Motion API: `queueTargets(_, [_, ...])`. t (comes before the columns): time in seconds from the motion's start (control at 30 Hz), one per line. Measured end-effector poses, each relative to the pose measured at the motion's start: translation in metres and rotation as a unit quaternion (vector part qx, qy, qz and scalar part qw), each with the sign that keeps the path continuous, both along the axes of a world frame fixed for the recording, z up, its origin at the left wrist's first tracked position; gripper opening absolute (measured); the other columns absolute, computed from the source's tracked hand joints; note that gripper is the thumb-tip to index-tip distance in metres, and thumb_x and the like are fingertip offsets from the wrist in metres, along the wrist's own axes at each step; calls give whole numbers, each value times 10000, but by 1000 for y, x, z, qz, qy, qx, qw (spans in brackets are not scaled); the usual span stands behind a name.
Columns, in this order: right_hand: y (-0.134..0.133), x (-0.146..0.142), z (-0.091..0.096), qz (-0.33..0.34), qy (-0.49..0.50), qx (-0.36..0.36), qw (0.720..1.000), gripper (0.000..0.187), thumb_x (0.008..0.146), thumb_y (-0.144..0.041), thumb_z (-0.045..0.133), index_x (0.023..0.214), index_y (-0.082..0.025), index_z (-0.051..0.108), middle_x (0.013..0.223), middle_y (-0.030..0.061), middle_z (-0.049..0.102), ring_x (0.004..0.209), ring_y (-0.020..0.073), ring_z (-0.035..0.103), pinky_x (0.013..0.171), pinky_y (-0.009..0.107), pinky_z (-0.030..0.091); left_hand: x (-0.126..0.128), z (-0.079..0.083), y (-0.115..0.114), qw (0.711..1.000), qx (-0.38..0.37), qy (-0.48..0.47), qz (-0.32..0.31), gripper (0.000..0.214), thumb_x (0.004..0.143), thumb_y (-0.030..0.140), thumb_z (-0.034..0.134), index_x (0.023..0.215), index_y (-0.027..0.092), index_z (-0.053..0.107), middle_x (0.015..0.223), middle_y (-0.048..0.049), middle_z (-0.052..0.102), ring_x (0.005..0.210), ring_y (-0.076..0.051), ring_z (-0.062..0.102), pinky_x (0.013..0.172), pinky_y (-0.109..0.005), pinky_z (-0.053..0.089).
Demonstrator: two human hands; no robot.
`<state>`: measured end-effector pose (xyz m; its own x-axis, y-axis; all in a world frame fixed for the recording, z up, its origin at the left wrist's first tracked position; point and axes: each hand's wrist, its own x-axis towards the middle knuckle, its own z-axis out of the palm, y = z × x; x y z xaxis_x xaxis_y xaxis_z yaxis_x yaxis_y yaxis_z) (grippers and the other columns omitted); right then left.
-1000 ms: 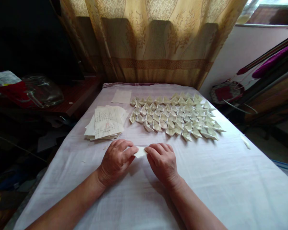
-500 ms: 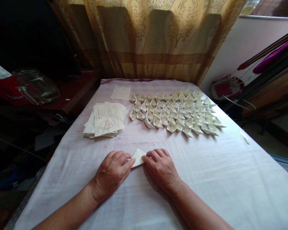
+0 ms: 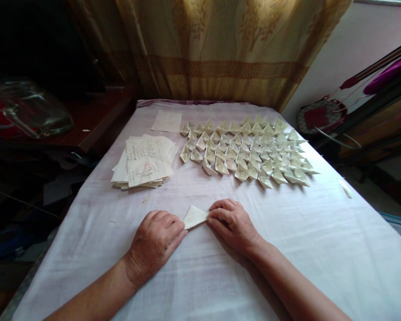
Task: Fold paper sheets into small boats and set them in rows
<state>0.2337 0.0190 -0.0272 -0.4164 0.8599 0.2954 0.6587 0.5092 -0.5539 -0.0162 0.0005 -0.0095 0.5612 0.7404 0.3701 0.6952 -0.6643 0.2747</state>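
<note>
A small piece of folded paper (image 3: 195,216), pale and roughly triangular, lies low over the white cloth between my hands. My left hand (image 3: 158,236) pinches its left corner, fingers pressed together. At the opposite corner, my right hand (image 3: 232,225) grips the paper between thumb and curled fingers. Beyond my hands on the right stand rows of several folded paper boats (image 3: 243,151), close together. A stack of handwritten paper sheets (image 3: 149,162) rests beyond my left hand.
A single paper sheet (image 3: 167,121) lies behind the stack. White cloth (image 3: 200,285) covers the table. To the left, a glass jar (image 3: 36,109) lies on a dark red-brown desk (image 3: 96,120). A patterned curtain (image 3: 214,67) hangs at the far edge.
My right hand has shifted slightly right and away from me, to the paper's right corner, so more of the paper shows. The camera view has tilted slightly down.
</note>
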Motion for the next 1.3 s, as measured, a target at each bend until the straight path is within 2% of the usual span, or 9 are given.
queueTargets(0.27, [2, -13, 6, -54, -60, -26, 996, 187, 913, -259, 603, 737, -197, 618, 862, 45, 651, 823, 195, 574, 768, 338, 387, 4, 0, 8, 994, -93, -25, 55, 166, 929, 226, 547, 799, 201, 647, 907, -35, 642, 875, -214, 556, 803, -366, 422])
queueTargets(0.5, [1, -21, 10, -101, -97, -15, 990, 195, 866, -245, 650, 692, -193, 578, 815, 30, 620, 773, 188, 538, 720, 328, 343, 8, -2, 10, 993, -84, 1, 85, 147, 916, 214, 539, 785, 192, 600, 953, -54, 635, 929, -239, 546, 841, -403, 427])
queueTargets(0.97, [2, -21, 8, -110, -76, -29, 991, 196, 852, -237, 657, 686, -197, 559, 793, 22, 608, 776, 193, 531, 727, 327, 327, 9, -2, 9, 992, -92, 2, 89, 99, 897, 189, 555, 801, 201, 578, 996, -56, 612, 956, -251, 536, 851, -420, 423])
queueTargets(1.1, [2, -21, 7, -110, -68, -39, 991, 178, 854, -239, 663, 708, -197, 569, 823, 26, 623, 806, 202, 545, 740, 335, 329, 9, -2, 9, 991, -94, 5, 91, 88, 885, 180, 571, 800, 200, 562, 1004, -58, 609, 961, -254, 534, 852, -421, 421])
queueTargets(1.17, [1, -21, 6, -112, -59, -43, 991, 105, 851, -233, 666, 777, -199, 600, 853, 30, 634, 833, 209, 553, 749, 339, 333, 9, -3, 8, 991, -94, 5, 95, 80, 873, 174, 581, 803, 200, 554, 1004, -58, 612, 960, -254, 534, 852, -418, 420])
queueTargets(1.23, [0, -21, 5, -109, -46, -42, 992, 22, 854, -215, 657, 861, -212, 636, 893, 32, 645, 865, 213, 561, 763, 341, 336, 8, -4, 8, 991, -96, -2, 97, 38, 867, 168, 583, 856, 203, 573, 1019, -55, 615, 970, -251, 534, 860, -415, 419])
queueTargets(1.3, [-1, -22, 4, -103, -37, -36, 993, 49, 863, -196, 641, 885, -232, 666, 923, 28, 652, 884, 207, 568, 778, 343, 335, 7, -5, 8, 991, -97, -11, 89, 105, 872, 165, 578, 952, 223, 613, 1049, -48, 615, 984, -245, 534, 868, -409, 417])
